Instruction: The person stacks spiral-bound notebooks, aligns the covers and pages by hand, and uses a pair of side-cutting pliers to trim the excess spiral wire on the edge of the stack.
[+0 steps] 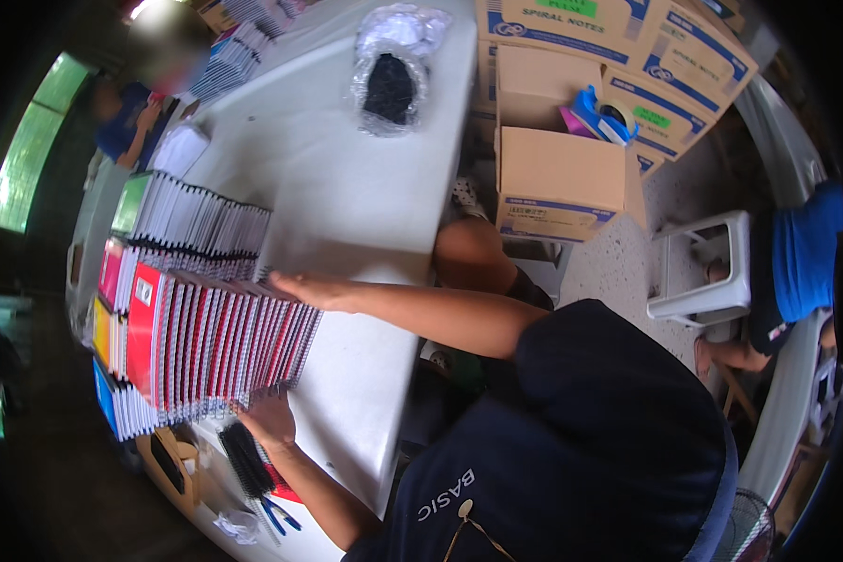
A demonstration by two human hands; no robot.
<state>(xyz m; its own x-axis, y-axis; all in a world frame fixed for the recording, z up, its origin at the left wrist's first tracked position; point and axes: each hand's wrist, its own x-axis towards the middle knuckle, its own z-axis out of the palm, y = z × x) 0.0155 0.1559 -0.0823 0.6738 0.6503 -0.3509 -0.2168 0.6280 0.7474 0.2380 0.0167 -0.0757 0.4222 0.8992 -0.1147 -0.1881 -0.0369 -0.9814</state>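
Note:
A row of red-covered spiral notebooks [225,337] stands on edge at the left of the white table, wire bindings showing. My right hand [307,288] presses its palm and fingers against the far end of the row, fingertips partly hidden. At the near end, my left hand [268,419] grips the lower edges of the same notebooks, its fingers partly tucked beneath. The row is held between both hands. Right behind it stand more notebooks, with a green-covered row [192,211], a pink cover [112,272], a yellow cover [103,328] and a blue cover [108,398].
On the table [347,187] lies a plastic-wrapped black bundle [391,89]. Black binding coils [245,459] and blue-handled pliers [279,515] lie near my left forearm. An opened carton [562,178] holds a blue tape dispenser [604,117]. Other people sit at far left and right.

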